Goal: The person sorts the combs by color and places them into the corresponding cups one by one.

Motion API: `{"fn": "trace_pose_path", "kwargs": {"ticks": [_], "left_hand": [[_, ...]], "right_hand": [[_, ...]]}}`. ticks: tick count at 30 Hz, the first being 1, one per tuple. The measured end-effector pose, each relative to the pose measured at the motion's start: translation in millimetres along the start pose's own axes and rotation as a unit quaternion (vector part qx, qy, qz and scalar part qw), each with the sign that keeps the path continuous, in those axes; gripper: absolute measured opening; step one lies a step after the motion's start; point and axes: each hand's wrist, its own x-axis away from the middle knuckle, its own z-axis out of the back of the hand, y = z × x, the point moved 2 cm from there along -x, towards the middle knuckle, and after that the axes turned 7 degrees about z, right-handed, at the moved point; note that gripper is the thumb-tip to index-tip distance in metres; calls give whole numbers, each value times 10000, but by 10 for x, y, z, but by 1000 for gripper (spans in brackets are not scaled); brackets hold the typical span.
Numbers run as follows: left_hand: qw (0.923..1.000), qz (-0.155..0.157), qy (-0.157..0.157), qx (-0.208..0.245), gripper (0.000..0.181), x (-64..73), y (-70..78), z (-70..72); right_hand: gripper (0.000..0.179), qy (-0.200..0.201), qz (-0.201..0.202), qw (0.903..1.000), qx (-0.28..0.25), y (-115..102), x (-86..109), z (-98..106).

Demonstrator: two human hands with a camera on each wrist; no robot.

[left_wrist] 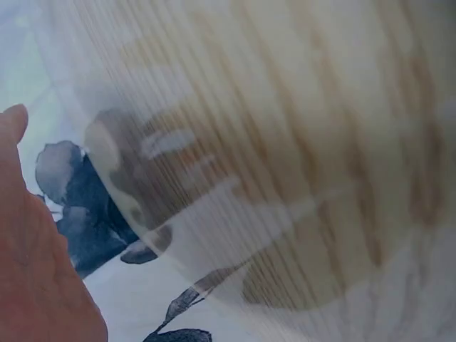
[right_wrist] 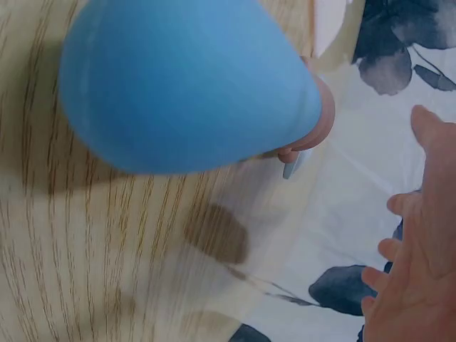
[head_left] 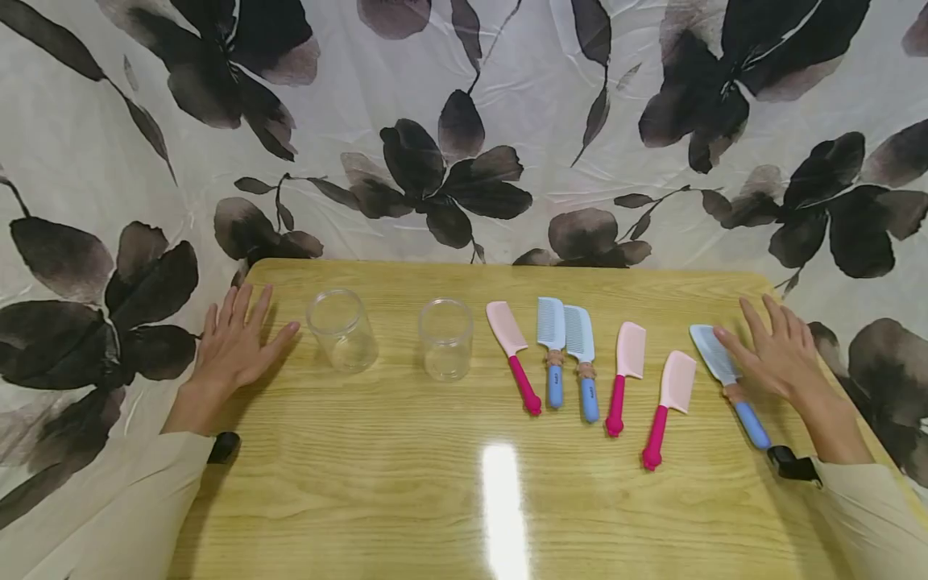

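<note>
My left hand (head_left: 235,342) lies palm down with spread fingers at the table's left side, holding nothing. Nearest to it stands a clear glass jar (head_left: 342,332), with a second clear glass jar (head_left: 445,342) to the right. My right hand (head_left: 779,350) is spread at the right side, its thumb over or beside a blue comb (head_left: 716,354); whether they touch I cannot tell. That comb's blue handle looms large in the right wrist view (right_wrist: 185,85). Left of it lie pink combs (head_left: 677,383), (head_left: 629,350), (head_left: 507,329) and two blue combs (head_left: 551,322), (head_left: 580,334).
The wooden table (head_left: 362,483) has a bright light reflection near its front middle. Behind it hangs a white cloth (head_left: 551,105) with dark flowers. Dark bands circle both wrists, the left band (head_left: 224,447) and the right band (head_left: 793,465).
</note>
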Motion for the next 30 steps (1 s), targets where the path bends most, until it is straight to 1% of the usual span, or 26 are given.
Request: {"fn": "trace_pose_path", "kwargs": {"ticks": [2, 5, 8, 10, 12, 14, 16, 18, 22, 26, 30], "left_hand": [[10000, 27, -6, 71, 88, 9, 10, 6], [9993, 131, 104, 329, 85, 52, 45, 29], [9971, 229, 400, 613, 77, 99, 86, 53], [9946, 360, 561, 801, 72, 131, 112, 66], [9921, 473, 653, 958, 68, 152, 128, 75], [9894, 617, 649, 1145, 67, 183, 144, 84], [9861, 668, 650, 1377, 65, 220, 162, 88], [9821, 651, 633, 1651, 64, 258, 186, 87], [9716, 520, 573, 2235, 60, 326, 260, 69], [9602, 477, 520, 2704, 59, 362, 361, 49], [9499, 499, 534, 3039, 56, 385, 465, 44]], "right_hand": [[82, 108, 114, 9998, -92, -1, -11, -3], [76, 463, 342, 9979, -290, -31, -19, -4], [67, 989, 590, 9924, -438, -86, -13, 15], [62, 1213, 620, 9893, -518, -129, -1, 38], [57, 1376, 618, 9868, -589, -166, 13, 57], [54, 1423, 556, 9860, -675, -197, 28, 63], [51, 1502, 564, 9841, -758, -221, 47, 63], [49, 1602, 604, 9819, -813, -239, 67, 59], [45, 1721, 615, 9791, -894, -262, 120, 46], [43, 1748, 459, 9790, -941, -285, 185, 45], [43, 1719, 314, 9795, -1000, -300, 241, 46]]}}
